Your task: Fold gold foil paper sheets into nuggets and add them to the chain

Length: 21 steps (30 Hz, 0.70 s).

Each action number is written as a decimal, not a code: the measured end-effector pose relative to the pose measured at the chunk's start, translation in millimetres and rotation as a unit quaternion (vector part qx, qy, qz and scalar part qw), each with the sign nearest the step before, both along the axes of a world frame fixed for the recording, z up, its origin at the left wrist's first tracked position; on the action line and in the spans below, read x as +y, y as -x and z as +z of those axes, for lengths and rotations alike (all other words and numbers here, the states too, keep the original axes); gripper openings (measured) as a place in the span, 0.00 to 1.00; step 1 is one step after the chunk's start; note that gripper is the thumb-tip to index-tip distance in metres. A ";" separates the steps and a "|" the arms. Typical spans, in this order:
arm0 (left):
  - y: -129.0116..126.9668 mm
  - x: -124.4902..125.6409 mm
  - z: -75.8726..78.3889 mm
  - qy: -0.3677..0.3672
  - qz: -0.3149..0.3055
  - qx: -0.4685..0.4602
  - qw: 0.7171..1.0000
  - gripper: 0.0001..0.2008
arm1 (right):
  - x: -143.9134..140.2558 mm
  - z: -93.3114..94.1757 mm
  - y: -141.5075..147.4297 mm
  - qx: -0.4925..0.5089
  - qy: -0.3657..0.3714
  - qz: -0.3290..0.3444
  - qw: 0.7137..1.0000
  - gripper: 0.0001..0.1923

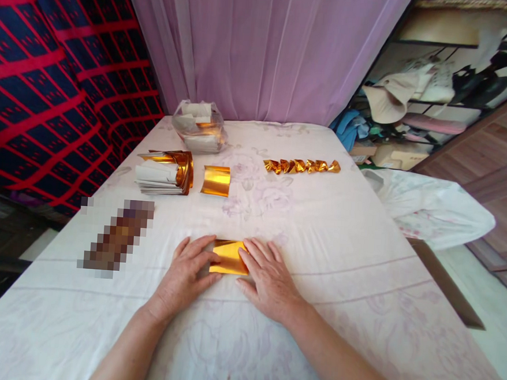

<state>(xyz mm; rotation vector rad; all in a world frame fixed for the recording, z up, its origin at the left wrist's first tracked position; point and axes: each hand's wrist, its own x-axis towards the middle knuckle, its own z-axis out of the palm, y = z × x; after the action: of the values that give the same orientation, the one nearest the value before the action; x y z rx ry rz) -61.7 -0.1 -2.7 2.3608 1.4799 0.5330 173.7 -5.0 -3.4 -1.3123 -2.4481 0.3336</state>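
1. The left hand (184,272) lay flat, palm down, on the table (339,265), fingers spread and loosely extended, pressing on the left edge of a gold sheet (228,256). It gripped nothing; it only bore down on the sheet.
2. The right hand (269,278) lay likewise flat and open, its fingertips resting on the right edge of the same sheet.
3. The gold sheet sat between the two hands, near the middle of the table and toward the near edge, lying flat on the pale flowered cloth.
4. A stack of papers (163,175), white and gold, lay toward the left edge of the table, past the hands.
5. A curled gold piece (216,180) stood just beside that stack, on its right, apart from it.
6. A row of folded gold pieces (302,165) lay in a line toward the far right of the table, well apart from the hands.
7. A clear plastic bag (200,126) holding paper sat at the far left corner.
8. A blurred patch covered something near the left edge; what it was could not be told.
9. A mauve curtain (263,46) hung behind the far edge.
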 end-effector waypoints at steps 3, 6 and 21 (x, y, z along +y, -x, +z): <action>-0.4 -0.1 -0.6 -0.017 0.000 -0.006 1.000 0.06 | 0.8 -0.2 -1.5 0.022 -0.024 0.001 0.999 0.20; -1.8 0.9 -0.9 -0.040 0.018 -0.018 0.999 0.09 | 2.3 0.5 -3.9 0.054 -0.066 0.007 0.996 0.10; -12.3 2.5 8.6 -0.019 -0.008 -0.073 0.997 0.07 | 2.2 -4.9 -5.8 0.154 -0.053 -0.029 0.986 0.10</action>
<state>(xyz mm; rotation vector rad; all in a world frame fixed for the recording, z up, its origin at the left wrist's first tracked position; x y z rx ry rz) -49.5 2.4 5.9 2.3060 1.3973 0.7183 179.5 -2.8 -8.3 -1.1866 -2.1372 0.3579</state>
